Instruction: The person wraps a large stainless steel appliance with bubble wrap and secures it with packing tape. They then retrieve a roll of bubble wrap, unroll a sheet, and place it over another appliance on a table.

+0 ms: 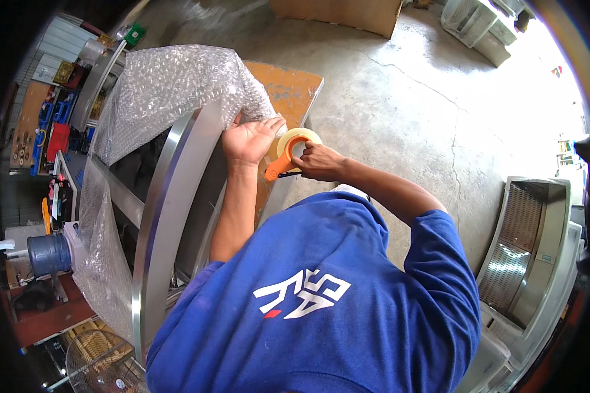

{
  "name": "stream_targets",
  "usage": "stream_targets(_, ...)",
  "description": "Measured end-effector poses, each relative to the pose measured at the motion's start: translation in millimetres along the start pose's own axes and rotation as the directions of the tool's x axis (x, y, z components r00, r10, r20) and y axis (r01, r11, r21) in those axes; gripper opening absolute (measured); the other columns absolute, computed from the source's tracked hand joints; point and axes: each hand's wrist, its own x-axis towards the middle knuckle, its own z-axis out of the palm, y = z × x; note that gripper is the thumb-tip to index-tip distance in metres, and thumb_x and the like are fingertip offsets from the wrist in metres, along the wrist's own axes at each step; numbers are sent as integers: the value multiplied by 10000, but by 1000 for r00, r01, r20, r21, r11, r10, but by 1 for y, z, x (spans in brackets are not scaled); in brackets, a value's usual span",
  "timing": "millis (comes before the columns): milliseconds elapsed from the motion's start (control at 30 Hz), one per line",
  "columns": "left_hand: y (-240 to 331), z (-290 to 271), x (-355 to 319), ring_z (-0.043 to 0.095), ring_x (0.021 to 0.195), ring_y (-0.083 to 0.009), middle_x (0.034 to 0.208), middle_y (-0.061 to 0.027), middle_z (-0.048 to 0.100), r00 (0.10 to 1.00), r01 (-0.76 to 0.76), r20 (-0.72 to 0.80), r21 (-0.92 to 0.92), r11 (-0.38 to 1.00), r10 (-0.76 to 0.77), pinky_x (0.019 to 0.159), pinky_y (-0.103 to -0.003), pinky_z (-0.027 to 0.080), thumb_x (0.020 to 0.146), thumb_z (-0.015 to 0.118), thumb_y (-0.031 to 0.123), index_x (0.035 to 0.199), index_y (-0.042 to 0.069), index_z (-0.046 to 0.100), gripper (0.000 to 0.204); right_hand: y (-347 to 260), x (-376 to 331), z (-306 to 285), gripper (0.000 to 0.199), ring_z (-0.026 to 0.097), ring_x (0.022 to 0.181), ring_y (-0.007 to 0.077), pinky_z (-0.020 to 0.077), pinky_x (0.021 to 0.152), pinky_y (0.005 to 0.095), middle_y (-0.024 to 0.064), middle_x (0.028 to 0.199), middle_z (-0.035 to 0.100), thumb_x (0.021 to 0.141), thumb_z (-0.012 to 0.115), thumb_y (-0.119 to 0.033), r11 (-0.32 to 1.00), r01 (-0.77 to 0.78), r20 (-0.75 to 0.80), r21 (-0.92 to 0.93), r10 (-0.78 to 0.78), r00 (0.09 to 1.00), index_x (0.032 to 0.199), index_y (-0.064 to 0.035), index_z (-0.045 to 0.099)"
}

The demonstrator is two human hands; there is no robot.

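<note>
Right hand: is gripping the orange tape holder, middle.
Left hand: is resting open against the bubble wrap.
Taping: seems to be starting; probably needs flat wrap.
Left: wrap is covering a metal frame by a brown board.
Right: grey floor is spreading far.

Strong daylight reaches me from the upper right, where my view burns out to white and a pale sheen spreads over the floor. I get bright glints off the bubble wrap and the metal panel. The left side looks dimmer. My fisheye bends straight edges and darkens to black at the rim; the middle appears reasonably sharp.
</note>
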Motion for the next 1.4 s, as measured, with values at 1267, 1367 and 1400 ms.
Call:
stream_targets(1267,17,-9,-20,-162,1496,-306,1612,-196,-161,989,133,-61,6,991,-133,1223,-458,-54,987,361,440,1501,-40,-166,879,-63,7,-29,139,653,752,214,413,885,354,49,693,629,850,568,-119,988,-98,-26,-117,96,995,958,-35,592)
stream_targets(1367,16,-7,-21,-153,1497,-312,1613,-196,-156,990,134,-54,6,991,-133,1224,-462,-44,991,359,430,1501,-42,-165,870,-59,8,-31,147,654,765,216,418,886,360,51,703,630,859,575,-127,996,-62,-30,-67,60,998,972,-35,587)
stream_targets(1400,16,-7,-21,-150,1497,-313,1614,-198,-152,990,125,-62,8,992,-125,1225,-463,-40,992,361,428,1501,-43,-163,869,-58,9,-28,153,656,774,220,420,889,361,56,711,636,861,589,-138,995,-71,-38,-65,68,997,974,-34,587)
